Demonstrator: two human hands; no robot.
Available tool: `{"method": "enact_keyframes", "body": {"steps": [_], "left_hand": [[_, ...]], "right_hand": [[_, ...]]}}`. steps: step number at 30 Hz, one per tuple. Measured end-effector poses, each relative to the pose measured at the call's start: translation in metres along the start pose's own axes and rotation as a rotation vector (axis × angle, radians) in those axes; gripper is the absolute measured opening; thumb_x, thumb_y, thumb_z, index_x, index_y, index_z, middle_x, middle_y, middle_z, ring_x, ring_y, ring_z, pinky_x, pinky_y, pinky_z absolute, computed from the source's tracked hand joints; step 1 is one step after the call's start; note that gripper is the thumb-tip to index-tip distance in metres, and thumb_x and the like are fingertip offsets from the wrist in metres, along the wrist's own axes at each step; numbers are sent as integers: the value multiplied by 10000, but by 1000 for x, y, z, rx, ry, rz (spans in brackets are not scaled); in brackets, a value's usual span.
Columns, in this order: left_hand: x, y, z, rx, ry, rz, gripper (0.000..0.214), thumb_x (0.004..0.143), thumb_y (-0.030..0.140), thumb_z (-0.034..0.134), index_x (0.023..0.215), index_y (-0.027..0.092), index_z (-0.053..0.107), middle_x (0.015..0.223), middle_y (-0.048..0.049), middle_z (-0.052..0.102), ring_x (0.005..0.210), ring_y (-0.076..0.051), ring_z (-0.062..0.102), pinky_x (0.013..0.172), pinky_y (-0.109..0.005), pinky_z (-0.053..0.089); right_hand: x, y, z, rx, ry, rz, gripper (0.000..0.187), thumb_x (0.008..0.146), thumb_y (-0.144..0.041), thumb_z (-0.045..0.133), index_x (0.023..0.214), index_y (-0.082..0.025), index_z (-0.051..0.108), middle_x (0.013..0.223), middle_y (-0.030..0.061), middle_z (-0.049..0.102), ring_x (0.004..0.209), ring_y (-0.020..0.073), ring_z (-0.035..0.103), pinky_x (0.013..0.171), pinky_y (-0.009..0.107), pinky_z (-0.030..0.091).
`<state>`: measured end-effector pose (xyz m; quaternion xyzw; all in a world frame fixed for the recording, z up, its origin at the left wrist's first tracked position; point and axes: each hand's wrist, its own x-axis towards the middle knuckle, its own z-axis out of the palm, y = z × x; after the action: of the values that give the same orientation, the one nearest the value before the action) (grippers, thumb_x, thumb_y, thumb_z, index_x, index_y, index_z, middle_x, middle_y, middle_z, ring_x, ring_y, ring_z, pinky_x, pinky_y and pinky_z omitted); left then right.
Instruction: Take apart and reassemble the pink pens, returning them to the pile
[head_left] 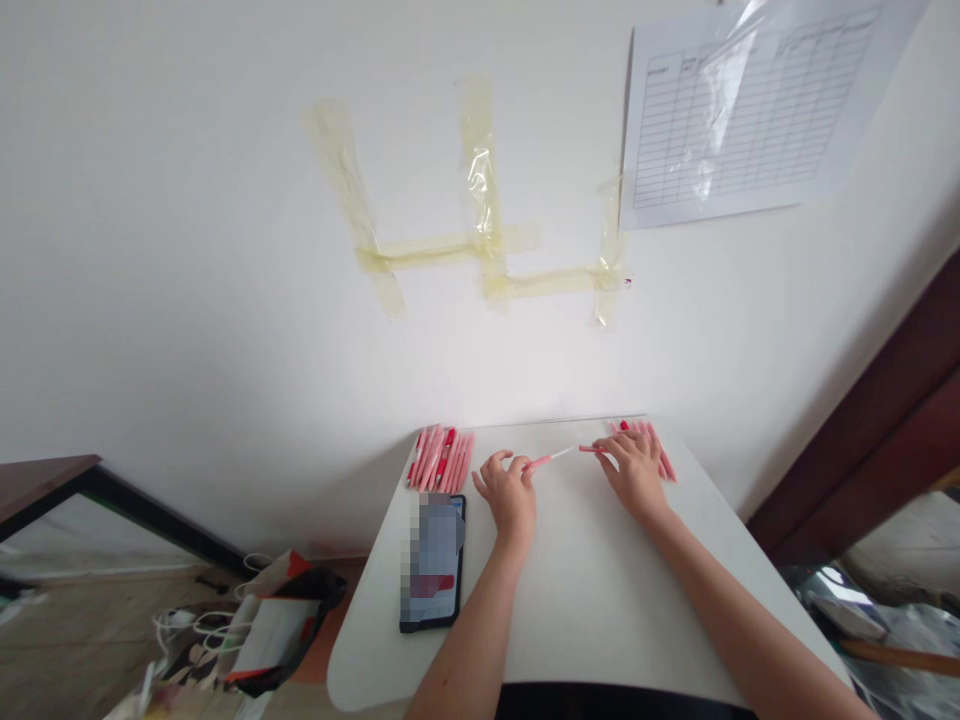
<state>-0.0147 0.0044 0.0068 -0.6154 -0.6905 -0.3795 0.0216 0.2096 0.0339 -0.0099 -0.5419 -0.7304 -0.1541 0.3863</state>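
Left hand (511, 498) and right hand (637, 470) face each other, fingers (604, 448) pinched.

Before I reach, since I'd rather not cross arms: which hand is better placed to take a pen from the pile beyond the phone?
Probably your left hand: it is nearer that pile, while your right hand is by the other pens. Both hold pink pieces, so the left would need freeing first.

A white table (600, 600) with a rounded near left corner carries a cluster of pink and red pens (442, 462) at its far left corner. Just nearer than these lies a dark-edged phone (436, 562), screen up. At the far right, a second batch of pens (663, 458) lies partly hidden.
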Motion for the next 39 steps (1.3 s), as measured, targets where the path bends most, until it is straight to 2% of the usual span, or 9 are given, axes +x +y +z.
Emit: {"method": "enact_keyframes", "body": {"steps": [11,18,25,39], "left_hand": [[-1,0,1,-19,-15,13,188,856,181,641,947,304,751,1184,-53,608,1206,-258,513,1173,-657,241],[-2,3,0,-37,-50,54,196,849,167,649,941,306,752,1181,-60,599,1208,-262,509,1182,-663,244],[-3,4,2,-60,-69,105,163,866,195,647,917,307,755,1189,-56,599,1211,-255,517,1193,-661,240],[-4,3,4,-100,-70,124,150,894,212,630,942,292,748,1194,-57,609,1213,-242,535,1192,-658,256]], "right_hand": [[0,-6,-2,-4,-25,-8,174,967,-278,560,1053,-281,711,988,52,722,1134,314,558,1126,660,270],[2,-15,-6,21,-18,-95,185,986,-261,539,1033,-290,715,994,45,725,1157,294,559,1174,644,209],[5,-26,-10,45,-47,-158,170,988,-229,549,1026,-283,705,984,26,723,1160,280,553,1161,607,238],[3,-23,-5,81,-97,-142,209,1020,-281,499,1069,-298,702,987,40,715,1150,281,551,1110,581,307]]}}
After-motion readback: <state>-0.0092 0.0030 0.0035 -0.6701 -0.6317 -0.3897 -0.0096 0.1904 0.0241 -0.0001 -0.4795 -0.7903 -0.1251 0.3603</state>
